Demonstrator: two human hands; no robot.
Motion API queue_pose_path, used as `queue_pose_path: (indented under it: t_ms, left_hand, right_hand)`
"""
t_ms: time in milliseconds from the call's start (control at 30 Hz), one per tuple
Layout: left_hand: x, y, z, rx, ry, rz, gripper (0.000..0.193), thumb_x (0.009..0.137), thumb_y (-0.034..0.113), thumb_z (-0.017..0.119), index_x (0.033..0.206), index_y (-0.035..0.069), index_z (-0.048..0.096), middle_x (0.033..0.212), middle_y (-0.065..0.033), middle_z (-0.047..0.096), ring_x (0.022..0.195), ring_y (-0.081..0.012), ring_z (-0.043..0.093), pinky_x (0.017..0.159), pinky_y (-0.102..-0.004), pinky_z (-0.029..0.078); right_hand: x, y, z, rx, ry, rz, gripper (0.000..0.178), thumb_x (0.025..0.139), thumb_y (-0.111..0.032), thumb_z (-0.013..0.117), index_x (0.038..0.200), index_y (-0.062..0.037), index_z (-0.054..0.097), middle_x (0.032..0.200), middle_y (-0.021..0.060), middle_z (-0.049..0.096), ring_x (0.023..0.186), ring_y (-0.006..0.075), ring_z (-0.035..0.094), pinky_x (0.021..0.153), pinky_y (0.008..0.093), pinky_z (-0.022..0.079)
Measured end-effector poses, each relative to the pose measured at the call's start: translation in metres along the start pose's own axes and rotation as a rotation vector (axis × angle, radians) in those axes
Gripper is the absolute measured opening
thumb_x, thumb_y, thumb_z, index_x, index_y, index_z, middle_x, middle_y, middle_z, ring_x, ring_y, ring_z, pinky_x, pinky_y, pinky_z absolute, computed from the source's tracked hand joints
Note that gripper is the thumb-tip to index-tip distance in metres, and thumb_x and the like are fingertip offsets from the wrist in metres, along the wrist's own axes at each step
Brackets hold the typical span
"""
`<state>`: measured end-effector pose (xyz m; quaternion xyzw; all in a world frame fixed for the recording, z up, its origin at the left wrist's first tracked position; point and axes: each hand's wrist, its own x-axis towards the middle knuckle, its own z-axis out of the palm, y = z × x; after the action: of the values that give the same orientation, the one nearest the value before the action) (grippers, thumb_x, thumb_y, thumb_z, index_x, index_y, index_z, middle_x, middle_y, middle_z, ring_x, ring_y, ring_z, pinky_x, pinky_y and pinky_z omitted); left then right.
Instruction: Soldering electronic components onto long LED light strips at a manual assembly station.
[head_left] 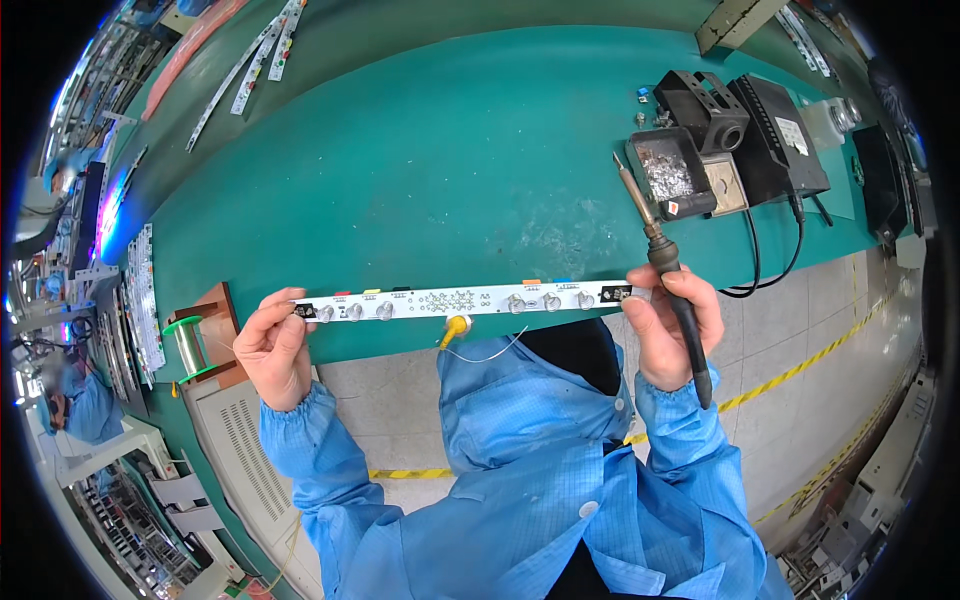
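Note:
A long, narrow white circuit board (450,302) with clear domed lenses and small coloured parts along its upper edge stretches between my hands, roughly level. My left hand (275,348) pinches its left end between thumb and fingers. At the other end, my right hand (672,325) grips the board's tip and also carries a soldering iron (665,255), whose handle crosses the fingers and whose metal tip points up and away. Just below the board's middle shows a small yellow piece (457,328) with a thin pale wire (490,355); how it is attached is unclear.
On the green tabletop (420,170), a black soldering station (780,140), iron holder (705,110) and metal-lined tray (668,165) stand at the far right. A green-rimmed solder spool (190,348) sits on a brown stand at left. More board strips (262,65) lie far left.

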<state>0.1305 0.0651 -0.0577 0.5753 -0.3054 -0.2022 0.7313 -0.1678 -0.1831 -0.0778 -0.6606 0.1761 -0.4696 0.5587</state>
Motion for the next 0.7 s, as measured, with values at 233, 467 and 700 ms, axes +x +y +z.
queue_pose_path:
  t_ms: [233,467,700]
  left_hand:
    - [-0.009,0.009,0.013,0.116,0.012,-0.016,0.022,0.078,-0.011,0.059,0.099,-0.008,0.065,0.113,-0.0247,0.061,0.087,-0.0232,0.064,0.076,-0.0302,0.055]
    - [-0.01,0.028,0.049,0.022,-0.102,0.035,0.034,0.074,-0.021,0.057,0.106,-0.01,0.063,0.113,-0.023,0.061,0.106,-0.0273,0.061,0.089,-0.0352,0.054]
    - [-0.004,0.035,0.044,0.083,-0.138,0.067,0.031,0.074,-0.021,0.059,0.102,-0.008,0.066,0.11,-0.022,0.063,0.099,-0.0258,0.065,0.08,-0.0307,0.057]
  right_hand:
    - [-0.006,0.002,-0.007,-0.023,0.114,0.091,0.043,0.076,0.013,0.064,0.115,-0.0019,0.052,0.104,0.0174,0.063,0.099,0.0233,0.06,0.084,0.0324,0.049]
    - [-0.003,0.016,-0.025,-0.174,0.166,0.15,0.041,0.084,0.005,0.061,0.122,-0.0032,0.051,0.113,0.0151,0.061,0.106,0.0207,0.057,0.096,0.0339,0.042]
    - [0.002,0.029,-0.022,-0.202,0.109,0.095,0.038,0.088,0.002,0.057,0.126,-0.0014,0.049,0.117,0.0163,0.06,0.111,0.0217,0.056,0.101,0.0357,0.04]
